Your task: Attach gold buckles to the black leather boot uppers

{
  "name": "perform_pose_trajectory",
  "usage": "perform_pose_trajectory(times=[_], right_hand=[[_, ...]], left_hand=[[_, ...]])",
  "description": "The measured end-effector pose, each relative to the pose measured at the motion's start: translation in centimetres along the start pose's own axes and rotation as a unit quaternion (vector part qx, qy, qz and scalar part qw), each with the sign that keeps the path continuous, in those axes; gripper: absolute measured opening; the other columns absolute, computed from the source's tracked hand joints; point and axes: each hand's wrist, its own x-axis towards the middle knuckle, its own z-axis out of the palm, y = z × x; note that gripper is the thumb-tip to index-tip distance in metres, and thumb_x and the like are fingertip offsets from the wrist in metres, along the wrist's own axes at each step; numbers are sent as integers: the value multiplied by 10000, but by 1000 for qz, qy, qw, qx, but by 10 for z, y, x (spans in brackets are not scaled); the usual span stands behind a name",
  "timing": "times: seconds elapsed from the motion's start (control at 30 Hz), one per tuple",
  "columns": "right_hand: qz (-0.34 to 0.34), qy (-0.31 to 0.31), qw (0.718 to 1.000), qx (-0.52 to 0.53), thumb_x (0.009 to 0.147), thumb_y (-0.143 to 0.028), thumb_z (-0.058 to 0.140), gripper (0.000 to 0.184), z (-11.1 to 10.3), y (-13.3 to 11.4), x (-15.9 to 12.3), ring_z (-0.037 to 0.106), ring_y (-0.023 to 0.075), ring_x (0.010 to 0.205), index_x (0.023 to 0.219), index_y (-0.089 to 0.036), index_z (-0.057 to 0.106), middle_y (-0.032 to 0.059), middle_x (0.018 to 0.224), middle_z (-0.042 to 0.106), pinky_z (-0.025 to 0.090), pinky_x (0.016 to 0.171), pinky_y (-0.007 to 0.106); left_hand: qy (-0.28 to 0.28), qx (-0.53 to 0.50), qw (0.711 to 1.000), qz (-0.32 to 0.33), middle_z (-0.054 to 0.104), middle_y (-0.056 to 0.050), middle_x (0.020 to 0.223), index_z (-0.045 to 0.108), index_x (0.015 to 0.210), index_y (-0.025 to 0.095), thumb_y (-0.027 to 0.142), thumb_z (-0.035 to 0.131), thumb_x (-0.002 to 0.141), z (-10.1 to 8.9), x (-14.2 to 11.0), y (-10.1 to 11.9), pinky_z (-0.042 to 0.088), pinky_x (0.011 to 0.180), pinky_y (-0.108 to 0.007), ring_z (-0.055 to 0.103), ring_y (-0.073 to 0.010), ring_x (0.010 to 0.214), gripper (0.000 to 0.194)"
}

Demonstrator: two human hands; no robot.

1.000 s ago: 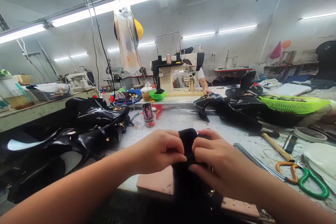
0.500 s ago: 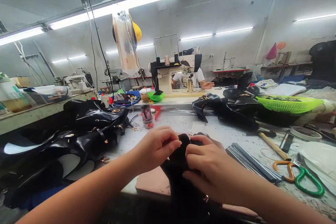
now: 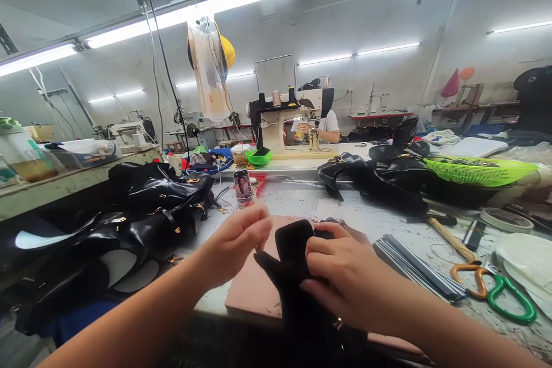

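A black fabric piece [image 3: 294,244] stands up from a pink pad [image 3: 252,290] at the table's near edge. My right hand [image 3: 340,276] is closed on the black piece, fingers pressed round its right side. My left hand [image 3: 235,241] hovers just left of it, fingers curled in a pinch at the tips; whether anything is between them I cannot make out. The lower part of the black piece runs down under my right wrist and is hidden there.
Black glossy bags [image 3: 142,207] are piled at the left, more black bags [image 3: 375,178] at the back right beside a green basket [image 3: 478,171]. Green-handled scissors [image 3: 500,290], a hammer [image 3: 444,230], grey strips [image 3: 414,267] and a phone [image 3: 242,185] lie around. A person sits behind a sewing machine [image 3: 288,121].
My left hand has come off the black piece and moved left, leaving a small gap. The right hand keeps its hold, and the piece's top now shows.
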Motion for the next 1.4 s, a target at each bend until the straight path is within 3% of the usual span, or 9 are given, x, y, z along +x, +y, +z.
perform_pose_trajectory(times=[0.1, 0.17, 0.37, 0.5, 0.6, 0.77, 0.9, 1.1, 1.4], right_hand=[[2, 9, 1000, -8, 804, -201, 546, 148, 1, 2, 2, 544, 116, 680, 658, -192, 563, -27, 706, 562, 268, 993, 390], [-3, 18, 1000, -12, 800, -201, 553, 160, 2, 3, 2, 541, 116, 664, 640, -191, 556, -28, 692, 561, 274, 992, 387], [-12, 22, 1000, -11, 812, -215, 542, 139, 4, 0, 1, 558, 130, 682, 678, -190, 571, -17, 709, 587, 269, 997, 402], [-8, -3, 1000, -10, 817, -228, 558, 147, 0, -1, 1, 561, 129, 667, 678, -188, 580, -17, 702, 594, 276, 991, 410], [9, -53, 999, 1, 811, -230, 585, 129, -9, 4, 0, 583, 152, 717, 689, -185, 583, 3, 762, 627, 310, 956, 423], [23, -79, 997, -8, 841, -216, 554, 159, -21, 13, -2, 573, 152, 726, 688, -187, 522, -4, 761, 617, 281, 968, 455], [21, -49, 998, -24, 795, -215, 614, 210, -18, 12, -1, 538, 127, 639, 626, -183, 495, -27, 683, 579, 301, 931, 416], [25, 41, 997, -56, 783, -213, 607, 195, -14, 4, -2, 541, 157, 634, 607, -183, 529, -13, 637, 575, 384, 755, 359], [68, -108, 992, 21, 818, -260, 585, 151, -31, 19, -8, 448, 289, 1177, 680, -202, 570, 32, 1174, 562, 397, 916, 437]], left_hand=[[-205, 96, 974, 31, 477, 25, 643, 465, 612, 168, 245, 515, 841, 1, -19, 16, 377, 593, -191, 457, -95, 624, 248], [-273, 170, 947, 24, 582, 3, 832, 577, 806, 192, 135, 628, 737, 3, -30, 24, 413, 688, -189, 535, -119, 770, 103], [-106, 305, 946, -2, 455, -82, 1320, 436, 1264, 261, 279, 661, 731, 4, -28, 15, 355, 955, -369, 440, -250, 1160, 578], [-149, 311, 937, -49, 671, -29, 925, 649, 956, 200, 254, 655, 733, 11, -7, 2, 424, 722, -266, 586, -186, 834, 230], [-163, 290, 940, -73, 621, 37, 632, 670, 744, 195, 231, 630, 746, 15, 2, -1, 345, 548, -204, 522, -109, 600, 54], [-193, 213, 952, -106, 623, 29, 705, 662, 823, 179, 185, 615, 734, 10, 7, -3, 376, 580, -196, 529, -114, 659, 101], [-290, 146, 942, -89, 643, 22, 816, 643, 945, 188, 102, 569, 732, 5, 16, -1, 414, 648, -196, 556, -118, 737, 241], [-275, 339, 899, -8, 574, 20, 654, 637, 679, 179, 212, 645, 725, 8, 31, 11, 365, 583, -233, 517, -144, 660, 57], [-271, 295, 916, -28, 537, 49, 606, 637, 668, 182, 213, 673, 719, 12, 31, 4, 340, 596, -220, 499, -114, 637, 70]])
